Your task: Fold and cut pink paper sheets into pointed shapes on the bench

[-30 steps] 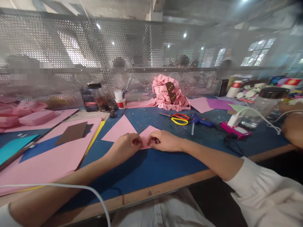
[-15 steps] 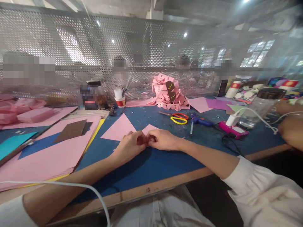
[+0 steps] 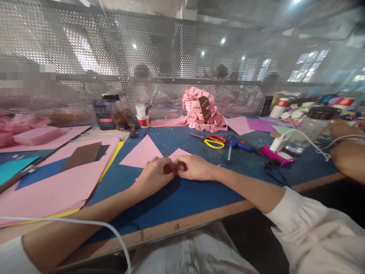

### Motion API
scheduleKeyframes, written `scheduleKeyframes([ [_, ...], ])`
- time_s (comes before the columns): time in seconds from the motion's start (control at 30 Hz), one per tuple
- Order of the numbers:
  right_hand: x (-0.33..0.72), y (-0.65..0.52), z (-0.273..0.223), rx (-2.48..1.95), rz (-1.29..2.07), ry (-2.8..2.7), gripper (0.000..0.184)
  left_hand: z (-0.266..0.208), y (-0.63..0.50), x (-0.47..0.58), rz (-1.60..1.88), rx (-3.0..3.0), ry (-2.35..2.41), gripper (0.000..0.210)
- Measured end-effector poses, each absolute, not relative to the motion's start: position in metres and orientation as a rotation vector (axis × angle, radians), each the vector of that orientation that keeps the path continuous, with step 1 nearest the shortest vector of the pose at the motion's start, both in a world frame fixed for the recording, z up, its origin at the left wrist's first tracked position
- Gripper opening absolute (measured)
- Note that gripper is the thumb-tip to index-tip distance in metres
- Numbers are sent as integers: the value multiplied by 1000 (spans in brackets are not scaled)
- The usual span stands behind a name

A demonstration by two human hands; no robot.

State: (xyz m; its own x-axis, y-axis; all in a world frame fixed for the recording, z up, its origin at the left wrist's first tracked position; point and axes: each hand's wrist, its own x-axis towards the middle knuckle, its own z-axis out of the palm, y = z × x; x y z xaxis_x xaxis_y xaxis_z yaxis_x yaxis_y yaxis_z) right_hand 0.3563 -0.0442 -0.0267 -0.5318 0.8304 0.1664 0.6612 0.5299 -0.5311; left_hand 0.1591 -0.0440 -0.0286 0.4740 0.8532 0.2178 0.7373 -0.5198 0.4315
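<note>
My left hand (image 3: 155, 173) is closed in a pinch, its fingertips meeting those of my right hand (image 3: 195, 167), which is pinched too. Whatever lies between the fingertips is small and mostly hidden by the fingers. Just behind my left hand a triangular piece of pink paper (image 3: 142, 152) lies flat on the blue table mat (image 3: 171, 205). Another pink paper piece (image 3: 179, 153) shows behind the fingertips, partly covered by my right hand. Farther back stands a folded pink paper model (image 3: 196, 108) with dark dots and a brown dotted part.
Scissors (image 3: 214, 142) with red and yellow handles lie beside a blue glue gun (image 3: 239, 144). To the right are a magenta power strip (image 3: 278, 156), a clear jar (image 3: 299, 140) and another person's arm (image 3: 349, 156). Pink sheets (image 3: 65, 190) cover the left side; a white cable (image 3: 111, 226) crosses my left forearm.
The view has shifted slightly, moving the table things a little left and up. Both hands stay pinched together in nearly the same place.
</note>
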Motion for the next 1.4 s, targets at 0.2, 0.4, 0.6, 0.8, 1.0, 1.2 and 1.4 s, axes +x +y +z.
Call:
scheduleKeyframes([
  [0.2, 360, -40, -25, -1158, 678, -2408, 14, -29, -44, 159, 597, 2459, 1352, 8],
  [0.4, 362, -38, -22, -1094, 769, -2439, 14, -30, -43, 159, 613, 2460, 1362, 8],
  [0.6, 360, -36, -24, -1147, 695, -2429, 17, -32, -42, 161, 636, 2442, 1378, 18],
  [0.8, 362, -38, -20, -1134, 771, -2431, 17, -32, -43, 162, 647, 2428, 1395, 12],
  [1.0, 365, -41, -15, -1108, 822, -2450, 28, -32, -40, 158, 622, 2393, 1349, 9],
  [1.2, 365, -41, -16, -1100, 785, -2454, 31, -31, -38, 156, 608, 2381, 1298, 12],
  [1.4, 366, -40, -18, -1076, 742, -2473, 31, -29, -39, 155, 601, 2367, 1285, 14],
])
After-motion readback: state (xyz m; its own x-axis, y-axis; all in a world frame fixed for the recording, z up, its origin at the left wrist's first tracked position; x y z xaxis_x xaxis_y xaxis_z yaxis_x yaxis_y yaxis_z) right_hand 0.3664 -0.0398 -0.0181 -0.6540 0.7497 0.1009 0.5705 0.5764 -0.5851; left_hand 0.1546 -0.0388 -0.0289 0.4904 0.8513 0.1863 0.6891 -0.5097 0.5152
